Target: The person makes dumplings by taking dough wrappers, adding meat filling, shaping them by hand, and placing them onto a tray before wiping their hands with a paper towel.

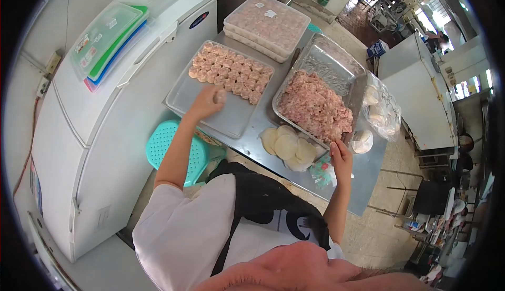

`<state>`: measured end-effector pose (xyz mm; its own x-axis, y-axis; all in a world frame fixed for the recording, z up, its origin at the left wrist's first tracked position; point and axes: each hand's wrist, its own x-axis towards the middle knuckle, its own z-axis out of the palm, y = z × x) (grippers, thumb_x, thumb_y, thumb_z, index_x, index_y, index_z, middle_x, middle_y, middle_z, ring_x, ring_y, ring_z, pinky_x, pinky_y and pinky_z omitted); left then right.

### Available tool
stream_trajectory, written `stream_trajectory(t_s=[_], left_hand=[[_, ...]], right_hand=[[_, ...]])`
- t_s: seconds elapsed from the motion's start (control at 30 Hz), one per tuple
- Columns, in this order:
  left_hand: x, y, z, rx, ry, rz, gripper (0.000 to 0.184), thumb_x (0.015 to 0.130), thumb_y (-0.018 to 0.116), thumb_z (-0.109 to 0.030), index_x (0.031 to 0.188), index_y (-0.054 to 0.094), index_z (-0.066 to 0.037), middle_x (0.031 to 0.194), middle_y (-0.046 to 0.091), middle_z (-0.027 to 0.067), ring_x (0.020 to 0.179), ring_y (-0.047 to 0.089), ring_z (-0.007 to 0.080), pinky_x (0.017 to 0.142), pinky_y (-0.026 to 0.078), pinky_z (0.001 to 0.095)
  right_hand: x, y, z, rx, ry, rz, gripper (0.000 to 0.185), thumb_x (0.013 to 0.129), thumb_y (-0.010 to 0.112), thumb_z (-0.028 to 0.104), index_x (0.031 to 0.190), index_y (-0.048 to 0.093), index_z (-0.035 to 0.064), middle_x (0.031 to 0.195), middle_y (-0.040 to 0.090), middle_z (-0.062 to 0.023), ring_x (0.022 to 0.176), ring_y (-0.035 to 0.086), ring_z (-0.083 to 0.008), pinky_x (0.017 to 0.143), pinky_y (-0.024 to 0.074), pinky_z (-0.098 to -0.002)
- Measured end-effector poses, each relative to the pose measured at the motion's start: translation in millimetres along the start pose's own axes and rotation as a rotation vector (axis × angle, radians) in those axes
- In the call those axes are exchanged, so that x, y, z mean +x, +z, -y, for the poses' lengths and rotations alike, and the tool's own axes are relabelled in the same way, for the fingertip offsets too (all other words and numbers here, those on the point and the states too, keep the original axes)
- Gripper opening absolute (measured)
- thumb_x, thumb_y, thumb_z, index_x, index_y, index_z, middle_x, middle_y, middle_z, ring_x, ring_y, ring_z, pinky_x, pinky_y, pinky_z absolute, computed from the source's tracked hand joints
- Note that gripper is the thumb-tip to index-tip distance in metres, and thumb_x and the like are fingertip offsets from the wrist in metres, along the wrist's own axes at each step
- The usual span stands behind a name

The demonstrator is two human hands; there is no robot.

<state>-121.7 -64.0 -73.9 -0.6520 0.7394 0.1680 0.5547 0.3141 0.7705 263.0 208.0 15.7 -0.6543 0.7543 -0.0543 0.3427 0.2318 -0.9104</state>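
Note:
My left hand (206,103) is closed around a small pale dumpling (219,97), partly hidden by the fingers. It is over a clear plastic tray (215,121), beside packed rows of open-topped meat dumplings (231,72). My right hand (341,155) is closed at the near corner of a metal pan (329,54); whatever its fingers hold is hard to make out. Ground meat (315,104) fills the near part of that pan. Round dough wrappers (288,146) lie in a loose pile between my hands, close to the table edge.
Filled, lidded containers (267,22) are stacked behind the tray. Plastic-bagged items (380,107) and a white round item (362,141) sit right of the pan. A white freezer (121,128) with coloured lids (108,43) stands at left, a turquoise stool (176,149) below the table.

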Motion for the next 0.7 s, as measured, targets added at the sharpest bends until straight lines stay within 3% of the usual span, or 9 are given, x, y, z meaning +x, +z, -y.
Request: stream_trajectory(t_s=[0.07, 0.2, 0.33, 0.43, 0.53, 0.7], left_hand=[[-3.6, -15.4, 29.2, 0.134, 0.027, -0.129, 0.048, 0.07, 0.071, -0.018, 0.114, 0.055, -0.008, 0.096, 0.056, 0.0145, 0.096, 0.058, 0.0315, 0.087, 0.047, 0.0385], [-2.3, -37.6, 14.1, 0.092, -0.071, -0.003, 0.05, 0.074, 0.07, -0.018, 0.12, 0.053, -0.008, 0.105, 0.059, 0.0168, 0.098, 0.06, 0.0317, 0.087, 0.048, 0.0387], [-0.7, -3.2, -24.5, -0.145, -0.011, 0.211, 0.06, 0.078, 0.069, -0.018, 0.132, 0.044, -0.006, 0.116, 0.058, 0.0195, 0.098, 0.061, 0.033, 0.084, 0.05, 0.0399], [2.0, 29.5, -39.2, -0.085, 0.12, 0.283, 0.067, 0.079, 0.069, -0.017, 0.137, 0.037, -0.004, 0.113, 0.058, 0.0212, 0.097, 0.06, 0.0365, 0.081, 0.05, 0.0428], [2.1, 53.2, -39.0, 0.03, 0.266, 0.231, 0.067, 0.079, 0.068, -0.015, 0.135, 0.035, -0.001, 0.11, 0.057, 0.0233, 0.096, 0.059, 0.0397, 0.079, 0.05, 0.0454], [13.4, 68.4, -37.9, 0.057, 0.278, 0.216, 0.06, 0.078, 0.067, -0.011, 0.13, 0.04, 0.0, 0.108, 0.056, 0.0246, 0.095, 0.058, 0.0413, 0.08, 0.049, 0.0466]], right_hand=[[-10.6, 7.6, 6.1, 0.056, 0.078, -0.045, 0.033, 0.094, 0.06, 0.021, 0.121, 0.062, 0.0017, 0.069, 0.053, 0.0036, 0.054, 0.046, -0.0039, 0.048, 0.0385, -0.0197], [-23.5, 28.5, 12.7, 0.154, 0.14, -0.133, 0.03, 0.098, 0.054, 0.022, 0.12, 0.062, 0.0033, 0.065, 0.048, 0.006, 0.048, 0.036, -0.0009, 0.043, 0.0271, -0.0178], [-27.3, 48.2, 24.5, 0.141, 0.108, -0.108, 0.03, 0.098, 0.054, 0.021, 0.12, 0.062, 0.0029, 0.064, 0.047, 0.0064, 0.048, 0.035, -0.0004, 0.043, 0.0265, -0.017], [-30.0, 61.2, 36.4, 0.129, 0.109, -0.114, 0.03, 0.098, 0.054, 0.021, 0.12, 0.062, 0.0029, 0.064, 0.047, 0.0066, 0.048, 0.035, -0.0002, 0.043, 0.0264, -0.0167], [-35.0, 64.5, 48.6, 0.127, 0.131, -0.133, 0.03, 0.098, 0.054, 0.021, 0.12, 0.062, 0.0032, 0.064, 0.047, 0.0068, 0.048, 0.035, 0.0001, 0.043, 0.0266, -0.0165], [-48.3, 59.1, 44.7, 0.132, 0.155, -0.171, 0.031, 0.097, 0.054, 0.022, 0.121, 0.062, 0.0038, 0.064, 0.047, 0.0072, 0.049, 0.036, 0.0004, 0.044, 0.027, -0.0166]])
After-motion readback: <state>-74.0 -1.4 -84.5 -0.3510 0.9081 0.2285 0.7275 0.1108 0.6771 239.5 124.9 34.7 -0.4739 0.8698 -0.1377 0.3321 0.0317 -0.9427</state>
